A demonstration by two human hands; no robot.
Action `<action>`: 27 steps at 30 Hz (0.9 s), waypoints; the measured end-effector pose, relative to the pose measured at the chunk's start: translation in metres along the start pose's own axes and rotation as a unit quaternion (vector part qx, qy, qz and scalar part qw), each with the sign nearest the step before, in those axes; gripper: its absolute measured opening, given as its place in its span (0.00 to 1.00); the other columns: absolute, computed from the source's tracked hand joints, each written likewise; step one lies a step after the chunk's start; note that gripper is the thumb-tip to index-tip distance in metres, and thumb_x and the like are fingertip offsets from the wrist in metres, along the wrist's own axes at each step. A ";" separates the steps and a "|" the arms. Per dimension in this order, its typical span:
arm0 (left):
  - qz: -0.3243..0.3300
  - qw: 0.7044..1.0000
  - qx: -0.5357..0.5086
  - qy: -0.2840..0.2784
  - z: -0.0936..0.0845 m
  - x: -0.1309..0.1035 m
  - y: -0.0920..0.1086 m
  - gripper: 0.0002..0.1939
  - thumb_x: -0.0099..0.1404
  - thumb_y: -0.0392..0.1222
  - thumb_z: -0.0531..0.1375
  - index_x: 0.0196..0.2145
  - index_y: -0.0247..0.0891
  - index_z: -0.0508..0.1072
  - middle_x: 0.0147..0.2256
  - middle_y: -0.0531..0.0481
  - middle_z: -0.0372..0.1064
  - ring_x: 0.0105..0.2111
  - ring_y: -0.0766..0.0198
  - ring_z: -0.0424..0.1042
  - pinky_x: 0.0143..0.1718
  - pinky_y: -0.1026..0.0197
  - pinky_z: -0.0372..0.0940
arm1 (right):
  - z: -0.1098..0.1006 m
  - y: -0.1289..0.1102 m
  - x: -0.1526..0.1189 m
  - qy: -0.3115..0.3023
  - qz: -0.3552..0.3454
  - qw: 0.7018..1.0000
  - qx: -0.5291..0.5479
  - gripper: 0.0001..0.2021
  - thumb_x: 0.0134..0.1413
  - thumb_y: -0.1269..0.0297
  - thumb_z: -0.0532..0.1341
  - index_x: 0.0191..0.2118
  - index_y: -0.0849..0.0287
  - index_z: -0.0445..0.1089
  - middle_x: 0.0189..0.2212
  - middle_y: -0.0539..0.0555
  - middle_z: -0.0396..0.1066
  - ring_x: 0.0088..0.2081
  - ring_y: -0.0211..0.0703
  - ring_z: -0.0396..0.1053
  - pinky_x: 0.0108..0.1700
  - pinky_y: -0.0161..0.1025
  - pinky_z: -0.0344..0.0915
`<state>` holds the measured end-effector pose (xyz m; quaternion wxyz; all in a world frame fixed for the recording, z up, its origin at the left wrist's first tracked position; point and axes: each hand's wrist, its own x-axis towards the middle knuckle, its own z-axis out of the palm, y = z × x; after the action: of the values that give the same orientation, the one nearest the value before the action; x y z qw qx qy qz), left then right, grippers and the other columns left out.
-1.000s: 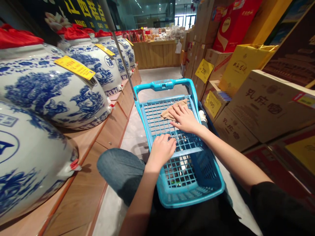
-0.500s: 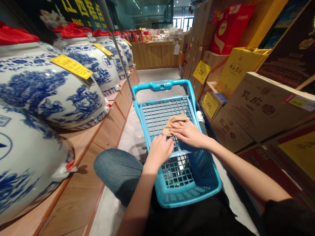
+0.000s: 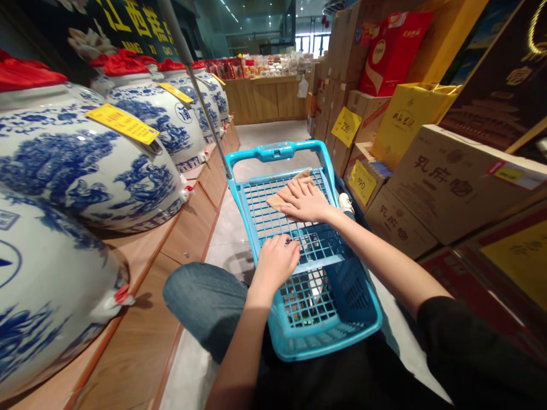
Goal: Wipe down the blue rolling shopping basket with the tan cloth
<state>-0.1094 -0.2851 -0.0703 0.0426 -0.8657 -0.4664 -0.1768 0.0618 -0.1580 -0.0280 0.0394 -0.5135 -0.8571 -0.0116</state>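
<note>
A blue plastic shopping basket [image 3: 325, 337] with a grid panel and a raised handle stands between my knees. My right hand [image 3: 306, 200] lies flat, fingers spread, on a tan cloth [image 3: 277, 201], pressing it against the upper part of the grid panel. Part of the cloth is hidden under the palm. Lower down on the left side, my left hand [image 3: 277, 263] has its fingers bent over the grid and grips the basket. Its fingertips are partly hidden.
Large blue-and-white jars [image 3: 98, 154] with red cloth tops line a wooden ledge [image 3: 145, 273] on the left. Stacked cartons [image 3: 453, 176], a yellow bag [image 3: 405, 122] and a red bag [image 3: 393, 51] stand on the right. A grey pole [image 3: 205, 108] rises beside the basket.
My right hand has slid up the grid panel and slightly left with the cloth, which is now spread flatter. My left hand stays nearly where it was.
</note>
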 end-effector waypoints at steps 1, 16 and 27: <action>0.000 1.000 0.000 0.001 0.000 0.000 0.000 0.11 0.76 0.40 0.56 0.46 0.39 0.79 0.45 0.44 0.76 0.46 0.53 0.74 0.47 0.50 0.67 | 0.000 -0.002 -0.002 0.011 0.001 1.000 -0.004 0.35 0.72 0.37 0.46 0.77 0.44 0.47 0.78 0.55 0.33 0.77 0.67 0.33 0.74 0.68 0.41; -0.006 1.000 0.024 -0.015 -0.006 -0.001 0.007 0.13 0.77 0.42 0.55 0.44 0.38 0.79 0.42 0.42 0.75 0.45 0.51 0.74 0.45 0.50 0.66 | 0.012 -0.011 -0.071 0.021 -0.103 0.994 -0.005 0.30 0.74 0.44 0.48 0.75 0.41 0.50 0.77 0.49 0.41 0.76 0.66 0.40 0.73 0.67 0.47; 0.000 1.000 0.010 -0.005 -0.003 -0.002 0.003 0.12 0.77 0.41 0.55 0.45 0.39 0.79 0.46 0.44 0.75 0.46 0.52 0.73 0.46 0.51 0.65 | 0.002 -0.001 0.014 0.025 0.007 1.000 -0.010 0.36 0.72 0.38 0.41 0.77 0.46 0.44 0.78 0.53 0.35 0.76 0.70 0.35 0.73 0.73 0.40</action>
<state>-0.1088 -0.2888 -0.0680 0.0487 -0.8663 -0.4681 -0.1674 0.0540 -0.1458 -0.0293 0.0555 -0.5195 -0.8521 -0.0323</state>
